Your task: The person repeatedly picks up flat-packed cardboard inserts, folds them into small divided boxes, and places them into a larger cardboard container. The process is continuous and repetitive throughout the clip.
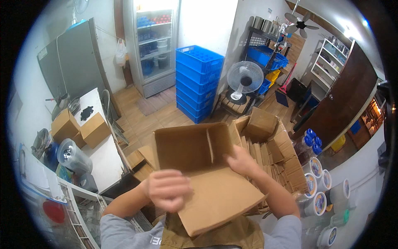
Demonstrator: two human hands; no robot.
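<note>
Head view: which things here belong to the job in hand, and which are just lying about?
In hand:
- open cardboard box, right hand at its right side, blurred left hand over its near flap
- perhaps the carton of cardboard pieces beside it

Lying about:
- stacked blue crates
- fan on a stool
- glass-door fridge
- white-lidded tubs

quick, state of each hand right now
Left hand: curled, blurred, at the flap; grip cannot be told.
Right hand: holding the cardboard box at its right edge.
</note>
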